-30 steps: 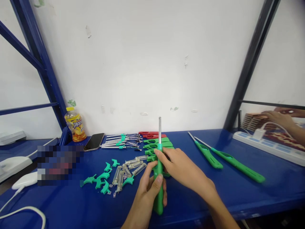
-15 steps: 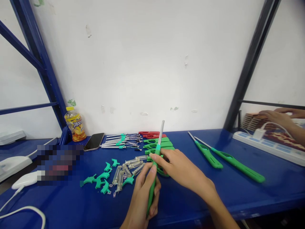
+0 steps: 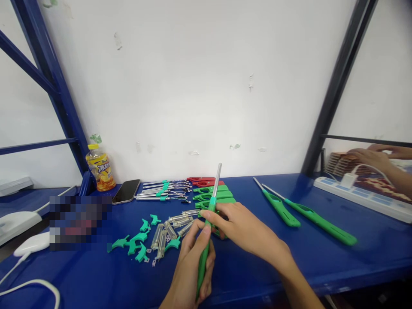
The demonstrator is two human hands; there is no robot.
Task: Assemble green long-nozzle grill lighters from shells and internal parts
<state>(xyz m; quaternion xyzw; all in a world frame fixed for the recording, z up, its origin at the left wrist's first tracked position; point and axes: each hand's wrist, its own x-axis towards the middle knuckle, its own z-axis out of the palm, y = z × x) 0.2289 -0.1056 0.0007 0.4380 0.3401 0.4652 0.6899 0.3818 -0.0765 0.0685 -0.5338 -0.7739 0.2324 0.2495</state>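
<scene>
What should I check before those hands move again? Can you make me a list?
1. Left hand gripping the green lighter: ok.
2. Right hand touching the lighter below its metal tube: ok.
3. Tube tip pointing away from the person: ok.
4. Trigger fitted in the held lighter: cannot tell, that part is hidden.
5. Loose teal pieces lined up neatly: not ok, they're scattered.
6. Two lighters on the right apart from both hands: ok.

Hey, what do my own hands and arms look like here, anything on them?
Your left hand and right hand are ungloved. No sleeve, watch or bracelet shows on either forearm, and no ring on the fingers in sight.
</scene>
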